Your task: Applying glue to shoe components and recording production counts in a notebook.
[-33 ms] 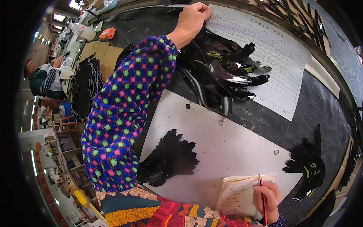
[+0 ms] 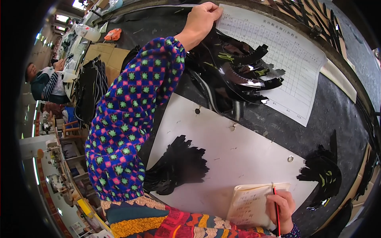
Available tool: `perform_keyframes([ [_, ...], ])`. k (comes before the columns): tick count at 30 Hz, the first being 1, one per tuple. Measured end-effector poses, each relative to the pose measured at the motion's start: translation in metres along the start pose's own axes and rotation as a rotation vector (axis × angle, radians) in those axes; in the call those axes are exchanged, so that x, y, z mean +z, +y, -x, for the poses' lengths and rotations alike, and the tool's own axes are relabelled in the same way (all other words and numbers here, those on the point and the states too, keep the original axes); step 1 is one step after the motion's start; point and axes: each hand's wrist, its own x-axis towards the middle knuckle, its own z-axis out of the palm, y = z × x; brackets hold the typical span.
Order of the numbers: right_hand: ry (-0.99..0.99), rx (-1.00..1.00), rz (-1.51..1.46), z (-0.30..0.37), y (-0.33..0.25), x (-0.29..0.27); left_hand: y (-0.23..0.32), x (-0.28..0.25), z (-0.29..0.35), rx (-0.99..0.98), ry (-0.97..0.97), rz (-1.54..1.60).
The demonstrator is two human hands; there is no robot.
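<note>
My left hand point(image 2: 201, 20) is at the far edge of the table, its thumb and fingers pinched on the upper left corner of a printed form sheet point(image 2: 295, 89). A pile of glossy black strip-like pieces point(image 2: 238, 75) covers part of that sheet, just below my left hand. At the lower right, my right hand point(image 2: 282, 205) is closed around a red and black pencil point(image 2: 277, 214). The pencil's tip points at the upper edge of an open notebook point(image 2: 244, 204) with handwriting on its page. My right hand rests on the notebook's right side.
Under the notebook lies a white board point(image 2: 226, 158) with metal eyelets. Fanned black pieces point(image 2: 178, 166) lie on its left, and another black bundle point(image 2: 323, 176) sits at its right corner. An orange crumpled item point(image 2: 113, 35) is at far left. Another person point(image 2: 45, 81) sits beyond.
</note>
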Motion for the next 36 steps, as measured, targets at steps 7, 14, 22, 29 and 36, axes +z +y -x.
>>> perform_keyframes([
  [7,0.015,-0.034,0.051,-0.003,0.011,0.003,0.013,0.012,0.002,0.128,0.194,-0.153],
  [14,0.105,-0.07,-0.036,-0.003,0.009,0.014,0.096,-0.073,0.107,0.222,0.069,-0.281],
  [22,0.128,-0.079,0.006,-0.004,0.009,0.015,0.141,-0.095,0.3,-0.07,-0.055,-0.494],
  [29,0.133,-0.078,0.003,-0.005,0.007,0.015,0.137,-0.059,0.397,-0.264,-0.034,-0.656],
  [36,0.132,-0.106,-0.041,-0.002,0.01,0.012,0.131,-0.053,0.409,-0.243,0.115,-0.615],
])
